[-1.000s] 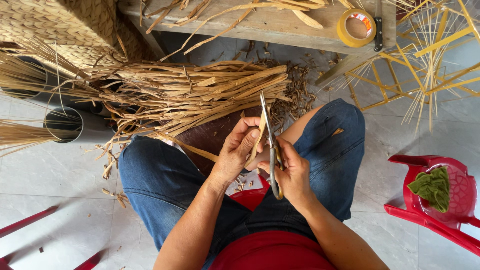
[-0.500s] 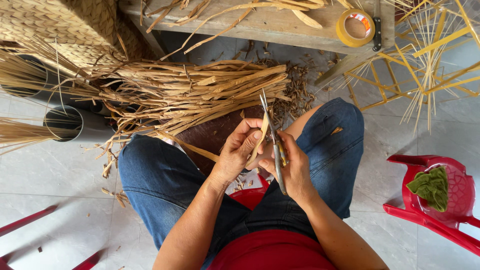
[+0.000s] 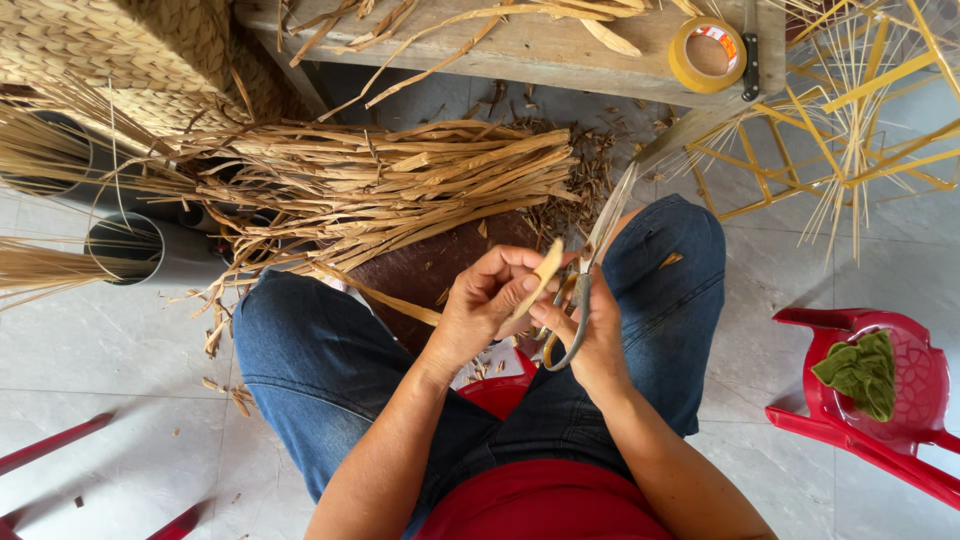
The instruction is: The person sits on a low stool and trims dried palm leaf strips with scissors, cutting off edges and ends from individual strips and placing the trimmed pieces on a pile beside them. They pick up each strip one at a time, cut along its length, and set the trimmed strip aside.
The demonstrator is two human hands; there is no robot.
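Grey tubes (image 3: 150,250) full of straw stalks (image 3: 40,265)

Pale grey floor tiles (image 3: 120,350) are lying underfoot, catching soft, even daylight. A wooden tabletop (image 3: 520,45) is running along the top, with a tape roll (image 3: 708,55) sitting on it. A woven basket (image 3: 120,50) is standing at the upper left, just above grey pipes (image 3: 160,250) lying on the floor and holding straw. A red plastic chair (image 3: 880,400) is standing at the right, carrying a green cloth (image 3: 860,365). Yellow sticks (image 3: 850,110) are fanning out at the upper right.
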